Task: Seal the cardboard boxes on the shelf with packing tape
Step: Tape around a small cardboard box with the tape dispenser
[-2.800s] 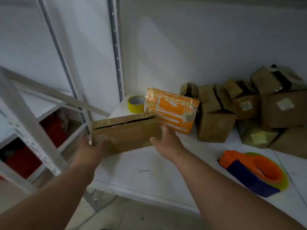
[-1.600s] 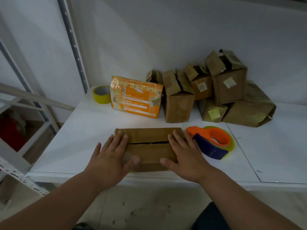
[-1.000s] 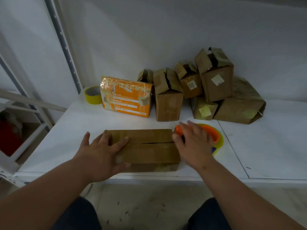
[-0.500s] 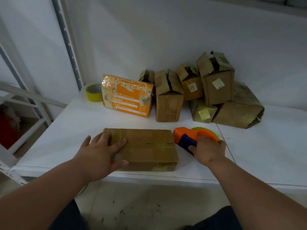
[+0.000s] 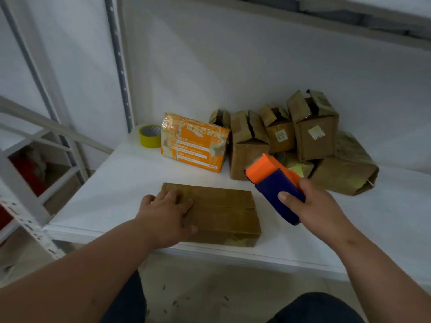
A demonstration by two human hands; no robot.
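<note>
In the head view, the step in hand looks like the start of taping: the flat cardboard box (image 5: 217, 212) lies at the front edge of the white shelf (image 5: 130, 180), and the tool is lifted but not yet on it. The left hand (image 5: 166, 216) rests on the left end of this box, with straight fingers (image 5: 172, 194) pressing the top down. The right hand (image 5: 319, 203) is just right of the box and above the shelf; it grips the orange and blue tape dispenser (image 5: 275, 185), with the thumb curled over the blue body.

I judge that the next move calls for bringing the orange end of the dispenser down to one end of the box, on the middle seam, then pulling it along the seam while the left hand keeps the flaps flat.

The box is brown and low. Its two top flaps meet in a thin dark line, and I cannot tell if tape already covers it. Behind the box stand an orange package (image 5: 194, 142), a yellow tape roll (image 5: 149, 136) and a heap of small boxes (image 5: 300, 136) with open flaps.
</note>
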